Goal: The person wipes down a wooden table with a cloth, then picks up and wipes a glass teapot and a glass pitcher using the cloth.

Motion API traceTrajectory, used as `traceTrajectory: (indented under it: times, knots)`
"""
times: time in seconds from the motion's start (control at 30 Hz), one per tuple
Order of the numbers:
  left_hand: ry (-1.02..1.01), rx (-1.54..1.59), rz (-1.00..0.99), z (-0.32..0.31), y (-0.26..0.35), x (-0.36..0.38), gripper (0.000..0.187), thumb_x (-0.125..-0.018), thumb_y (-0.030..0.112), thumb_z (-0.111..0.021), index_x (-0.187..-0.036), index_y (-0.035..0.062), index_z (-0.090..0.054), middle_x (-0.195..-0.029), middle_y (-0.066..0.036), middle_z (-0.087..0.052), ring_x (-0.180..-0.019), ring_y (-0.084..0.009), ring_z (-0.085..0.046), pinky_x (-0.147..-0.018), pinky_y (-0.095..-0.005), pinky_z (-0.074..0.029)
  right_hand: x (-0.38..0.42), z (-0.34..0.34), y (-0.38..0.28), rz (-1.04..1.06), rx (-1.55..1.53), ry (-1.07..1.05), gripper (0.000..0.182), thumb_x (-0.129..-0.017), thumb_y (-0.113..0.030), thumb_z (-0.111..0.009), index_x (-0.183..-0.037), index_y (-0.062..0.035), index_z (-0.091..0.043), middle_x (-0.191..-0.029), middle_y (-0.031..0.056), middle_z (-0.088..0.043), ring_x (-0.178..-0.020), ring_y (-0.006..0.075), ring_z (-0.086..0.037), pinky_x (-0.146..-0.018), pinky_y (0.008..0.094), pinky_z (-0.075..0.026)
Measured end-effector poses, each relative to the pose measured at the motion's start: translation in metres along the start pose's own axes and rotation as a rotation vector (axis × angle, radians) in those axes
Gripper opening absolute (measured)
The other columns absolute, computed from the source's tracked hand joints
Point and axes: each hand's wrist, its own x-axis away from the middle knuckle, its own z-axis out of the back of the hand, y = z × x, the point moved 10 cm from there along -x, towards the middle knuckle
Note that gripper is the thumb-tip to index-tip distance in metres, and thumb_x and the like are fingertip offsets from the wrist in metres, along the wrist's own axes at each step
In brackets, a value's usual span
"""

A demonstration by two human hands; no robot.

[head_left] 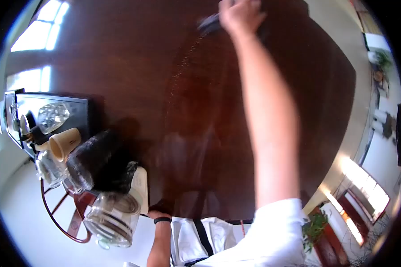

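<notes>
My right hand [240, 17] reaches far across the dark brown tabletop [209, 111], blurred by motion. It is closed on a dark cloth [210, 23], which is pressed against the wood. A curved line of small shiny droplets trails from the cloth toward the middle of the table. My left hand [157, 214], below a black wristband, rests at the near table edge. Its fingers are mostly hidden. Beside it lies a white flat-lidded box [140, 189], close to a large clear glass jar [113, 218].
Left of the hands, a dark cylindrical container [91, 160], a beige paper cup [64, 143] and a black tray [78, 107] with glassware crowd the table. A wooden chair [75, 222] stands at lower left. Plants [315, 229] and red-brown furniture are at lower right.
</notes>
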Motion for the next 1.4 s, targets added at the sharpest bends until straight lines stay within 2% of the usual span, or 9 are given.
traceTrajectory:
  times: [0.1, 0.33, 0.6, 0.7, 0.87, 1.0, 1.17, 1.33, 1.4]
  knots:
    - [0.013, 0.087, 0.002, -0.022, -0.002, 0.013, 0.071, -0.090, 0.056, -0.040, -0.144, 0.0100, -0.049, -0.144, -0.014, -0.052, -0.126, -0.0391, -0.052, -0.109, -0.0511, -0.040, -0.079, -0.069, 0.072, -0.110, -0.010, -0.245, 0.051, -0.093, -0.041, -0.041, -0.135, -0.0144, -0.051, -0.146, 0.0162, -0.046, -0.139, 0.0343, -0.038, -0.112, 0.0589, -0.028]
    - [0.147, 0.218, -0.038, 0.006, -0.006, 0.009, 0.069, -0.094, 0.056, -0.042, -0.141, 0.0062, -0.048, -0.142, -0.014, -0.050, -0.129, -0.0378, -0.047, -0.109, -0.0499, -0.040, -0.144, -0.175, 0.069, -0.090, -0.553, -0.443, 0.038, -0.091, -0.030, -0.055, -0.122, -0.0123, -0.068, -0.084, 0.0038, -0.067, -0.067, 0.0159, -0.058, -0.062, 0.0334, -0.050]
    - [-0.030, 0.301, -0.066, -0.066, 0.024, 0.047, 0.068, -0.094, 0.055, -0.041, -0.140, 0.0057, -0.050, -0.141, -0.014, -0.051, -0.128, -0.0369, -0.047, -0.108, -0.0495, -0.040, 0.058, -0.031, -0.169, 0.847, -0.847, -0.372, 0.032, -0.080, -0.004, -0.054, -0.106, -0.0065, -0.072, -0.112, 0.0162, -0.069, -0.109, 0.0325, -0.064, -0.100, 0.0428, -0.048]
    - [0.047, 0.162, -0.161, -0.022, 0.010, 0.023, 0.064, -0.096, 0.052, -0.039, -0.137, 0.0060, -0.053, -0.137, -0.012, -0.055, -0.122, -0.0349, -0.053, -0.107, -0.0438, -0.043, 0.160, 0.015, -0.178, 0.887, -0.779, -0.525, 0.040, -0.083, -0.013, -0.057, -0.118, -0.0260, -0.070, -0.123, 0.0058, -0.067, -0.116, 0.0282, -0.060, -0.108, 0.0419, -0.041]
    - [-0.142, 0.181, -0.143, -0.009, 0.012, 0.036, 0.057, -0.098, 0.051, -0.036, -0.131, 0.0099, -0.058, -0.132, -0.008, -0.059, -0.117, -0.0272, -0.057, -0.101, -0.0404, -0.045, 0.322, 0.158, -0.150, 0.800, -0.791, -0.800, 0.061, -0.081, -0.004, -0.063, -0.139, -0.0201, -0.056, -0.131, 0.0104, -0.061, -0.127, 0.0323, -0.052, -0.116, 0.0538, -0.030]
    - [-0.518, -0.159, 0.086, 0.059, -0.009, 0.014, 0.030, -0.101, 0.042, -0.048, -0.108, 0.0146, -0.059, -0.080, 0.004, -0.059, -0.070, -0.0085, -0.058, -0.067, -0.0262, -0.048, 0.433, 0.245, -0.113, 0.673, -0.723, -0.803, 0.078, -0.076, -0.006, -0.062, -0.149, -0.0064, -0.037, -0.135, 0.0191, -0.054, -0.130, 0.0378, -0.045, -0.114, 0.0509, -0.028]
    - [-0.465, -0.463, -0.451, 0.208, 0.022, 0.023, 0.020, -0.099, 0.024, -0.056, -0.106, 0.0055, -0.060, -0.082, -0.002, -0.060, -0.073, -0.0117, -0.059, -0.068, -0.0263, -0.049, 0.561, 0.320, -0.108, 0.628, -0.711, -0.749, 0.079, -0.076, -0.005, -0.060, -0.150, -0.0045, -0.033, -0.138, 0.0193, -0.052, -0.131, 0.0379, -0.043, -0.113, 0.0518, -0.028]
    - [-0.119, -0.397, -0.579, 0.465, -0.046, 0.002, 0.010, -0.092, 0.017, -0.060, -0.091, 0.0079, -0.058, -0.071, -0.003, -0.054, -0.061, -0.0149, -0.053, -0.055, -0.0286, -0.047, 0.653, 0.367, -0.139, 0.551, -0.550, -0.704, 0.076, -0.076, -0.004, -0.060, -0.148, -0.0058, -0.037, -0.135, 0.0233, -0.051, -0.130, 0.0398, -0.043, -0.112, 0.0530, -0.030]
    - [0.028, -0.118, -0.229, 0.571, -0.123, 0.003, 0.010, -0.089, 0.014, -0.058, -0.084, 0.0083, -0.052, -0.070, -0.004, -0.053, -0.059, -0.0158, -0.053, -0.049, -0.0293, -0.045, 0.668, 0.364, -0.137, 0.476, -0.492, -0.673, 0.074, -0.077, 0.000, -0.060, -0.147, -0.0040, -0.038, -0.136, 0.0229, -0.050, -0.129, 0.0414, -0.044, -0.111, 0.0511, -0.031]
